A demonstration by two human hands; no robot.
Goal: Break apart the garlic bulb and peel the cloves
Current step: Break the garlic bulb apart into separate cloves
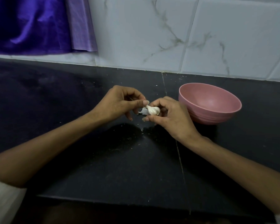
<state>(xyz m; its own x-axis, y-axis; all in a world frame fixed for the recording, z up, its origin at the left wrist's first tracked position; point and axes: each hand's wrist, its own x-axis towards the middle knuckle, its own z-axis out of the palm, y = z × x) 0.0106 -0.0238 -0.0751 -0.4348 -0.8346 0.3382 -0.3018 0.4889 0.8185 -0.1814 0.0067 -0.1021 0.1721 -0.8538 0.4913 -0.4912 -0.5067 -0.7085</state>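
Surface [103, 167]: dark, near edge at the bottom, bare stretch left of the hands.
Garlic bulb [153, 110]: held above the surface, between both hands.
Right hand [170, 117]: grip curled round the bulb.
Left hand [118, 103]: grip pinching the bulb's stem tip.
Pink bowl [200, 115]: just beside the right hand.
Tiled wall [168, 38]: bounds the far edge.
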